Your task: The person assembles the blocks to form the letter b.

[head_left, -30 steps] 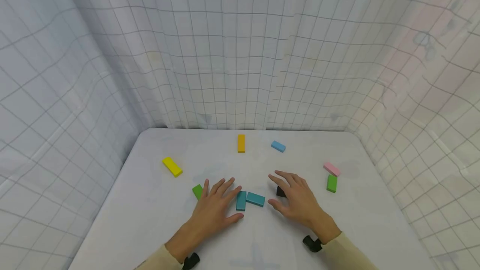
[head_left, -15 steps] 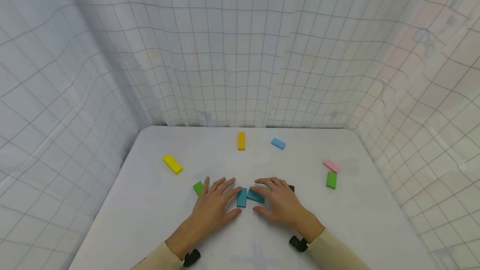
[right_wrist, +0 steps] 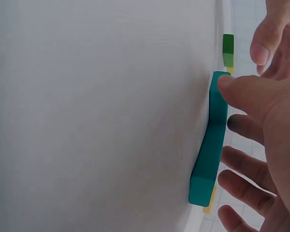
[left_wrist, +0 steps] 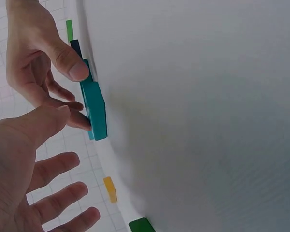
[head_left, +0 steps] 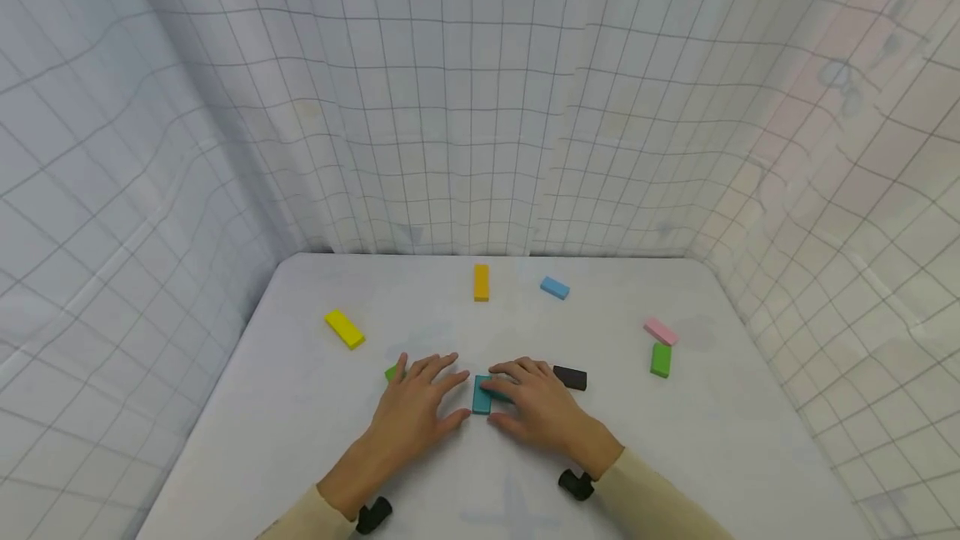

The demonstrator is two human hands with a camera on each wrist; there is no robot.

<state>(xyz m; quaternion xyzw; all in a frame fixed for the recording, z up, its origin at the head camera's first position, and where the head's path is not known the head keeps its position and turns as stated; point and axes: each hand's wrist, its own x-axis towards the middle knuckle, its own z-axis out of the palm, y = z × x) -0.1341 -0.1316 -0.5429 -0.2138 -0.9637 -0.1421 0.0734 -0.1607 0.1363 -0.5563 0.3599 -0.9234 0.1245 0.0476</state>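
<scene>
No readable words, brands or numbers are showing in any view. A faint grey cross [head_left: 512, 513], shaped like a plus sign, is showing on the white table [head_left: 615, 307], low in the head view. Bluish round marks [head_left: 838, 77] are standing out on the pinkish part of the curtain [head_left: 510, 107], at right; too blurred for reading as letters or figures.

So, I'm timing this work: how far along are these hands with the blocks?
Looks done: a teal block and a second teal block lie close together, at an angle. In hand: the right hand is over them, grip unclear; the left hand holds nothing visible. Possibly left: the yellow block, orange block and light blue block, lying apart and untouched.
</scene>
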